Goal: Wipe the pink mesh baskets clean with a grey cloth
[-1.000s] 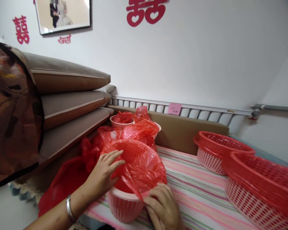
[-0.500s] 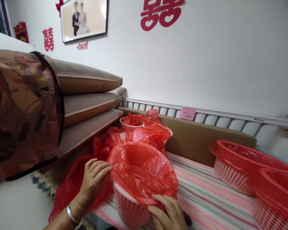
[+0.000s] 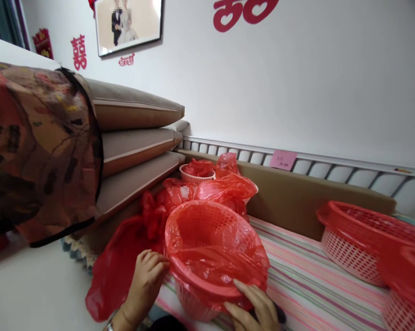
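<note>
A pink perforated plastic basket (image 3: pixel 193 299) stands in front of me on a striped cloth. A thin red plastic bag (image 3: pixel 221 262) lines it, folded over the rim, loose and wrinkled inside. At the basket's left rim, my left hand (image 3: pixel 147 280) is closed, pinching the bag's edge between bent fingers. My right hand (image 3: pixel 257 305) grips the bag at the front right rim, fingertips over the edge; its thumb is hardly visible. More red plastic (image 3: pixel 116 266) hangs down to the left of the basket.
Behind are a small basket (image 3: pixel 197 177) and crumpled red bags (image 3: pixel 224 188). Two bag-lined baskets (image 3: pixel 348 253) (image 3: pixel 406 305) stand at right. Stacked cushions (image 3: pixel 138 142) and patterned fabric (image 3: pixel 38 151) occupy the left. A radiator (image 3: pixel 321 177) with a pink note runs along the wall.
The bag now comes down over the basket's front and left rim, where white rim and bare wall showed before. Both hands have moved slightly lower, and the view has shifted a little.
</note>
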A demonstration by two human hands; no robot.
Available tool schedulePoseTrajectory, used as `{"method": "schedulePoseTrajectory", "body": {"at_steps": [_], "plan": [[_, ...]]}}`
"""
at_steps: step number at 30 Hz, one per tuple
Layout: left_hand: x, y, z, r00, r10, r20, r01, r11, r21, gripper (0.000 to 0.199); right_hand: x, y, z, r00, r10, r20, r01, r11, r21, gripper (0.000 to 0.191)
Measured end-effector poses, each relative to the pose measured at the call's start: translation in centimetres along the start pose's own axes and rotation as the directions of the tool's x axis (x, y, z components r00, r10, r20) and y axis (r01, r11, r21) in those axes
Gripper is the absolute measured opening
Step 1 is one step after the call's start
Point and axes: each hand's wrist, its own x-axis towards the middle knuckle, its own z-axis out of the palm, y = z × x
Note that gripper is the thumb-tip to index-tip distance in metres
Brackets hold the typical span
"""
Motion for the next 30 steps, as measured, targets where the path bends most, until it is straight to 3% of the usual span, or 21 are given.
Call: {"method": "schedulePoseTrajectory", "body": {"at_steps": [6, 10, 12, 14, 16, 17, 18, 20, 22, 23, 25, 26, 28, 30], "plan": [[0.4, 0.3, 1.4, 0.997, 0.042, 0.067, -0.040, 0.998, -0.038, 0.014, -2.0, -0.7, -0.9, 0.996, 0.091, 0.008, -0.090, 0.993, -0.075, 0.029], [-0.5, -1.2, 3.1, 0.991, 0.085, 0.103, -0.089, 0.995, 0.038, 0.009, -4.7, -1.8, -0.6, 0.975, 0.206, 0.082, -0.193, 0.970, -0.146, 0.025], [-0.6, -2.3, 2.5, 0.991, 0.081, 0.105, -0.087, 0.995, 0.052, 0.009, -5.4, -1.9, -1.1, 0.951, 0.263, 0.160, -0.246, 0.962, -0.116, 0.020], [0.0, -2.9, 0.6, 0.993, 0.073, 0.092, -0.075, 0.997, 0.021, 0.015, -4.9, -1.3, -2.5, 0.914, 0.342, 0.216, -0.341, 0.939, -0.042, 0.019], [1.6, -2.0, -2.2, 0.999, 0.042, -0.009, -0.042, 0.999, 0.005, 0.025, -2.9, 0.2, -4.4, 0.845, 0.491, 0.211, -0.509, 0.860, 0.035, 0.017], [2.7, -0.9, -3.5, 0.997, 0.032, -0.064, -0.033, 0.999, -0.020, 0.027, -1.4, 1.2, -5.3, 0.778, 0.594, 0.204, -0.616, 0.785, 0.061, 0.015], [4.0, 0.5, -4.6, 0.996, 0.059, -0.061, -0.064, 0.995, -0.071, 0.028, 0.4, 2.3, -5.9, 0.678, 0.718, 0.160, -0.734, 0.672, 0.097, 0.018], [6.5, 3.9, -5.6, 0.978, 0.197, 0.073, -0.186, 0.973, -0.135, 0.044, 4.0, 4.7, -5.8, 0.506, 0.834, 0.220, -0.862, 0.479, 0.166, 0.030], [8.3, 7.1, -5.2, 0.918, 0.291, 0.270, -0.266, 0.956, -0.126, 0.068, 7.2, 6.6, -4.3, 0.384, 0.877, 0.290, -0.923, 0.355, 0.149, 0.042], [8.8, 8.2, -4.7, 0.875, 0.296, 0.382, -0.267, 0.955, -0.128, 0.059, 8.4, 7.3, -3.3, 0.347, 0.875, 0.338, -0.938, 0.323, 0.127, 0.045], [8.6, 9.5, -3.5, 0.768, 0.304, 0.564, -0.279, 0.951, -0.132, 0.015, 9.8, 8.1, -1.4, 0.331, 0.821, 0.464, -0.942, 0.316, 0.112, 0.040], [7.9, 9.7, -3.1, 0.730, 0.303, 0.612, -0.283, 0.950, -0.133, 0.009, 10.1, 8.1, -0.8, 0.342, 0.778, 0.527, -0.937, 0.328, 0.125, 0.035], [6.1, 9.5, -2.9, 0.705, 0.322, 0.632, -0.299, 0.943, -0.146, 0.021, 10.0, 7.6, -0.6, 0.368, 0.710, 0.601, -0.923, 0.355, 0.146, 0.029], [4.3, 9.2, -4.1, 0.696, 0.368, 0.617, -0.312, 0.928, -0.202, 0.018, 9.0, 6.5, -1.4, 0.372, 0.733, 0.570, -0.920, 0.375, 0.118, 0.034]]}}
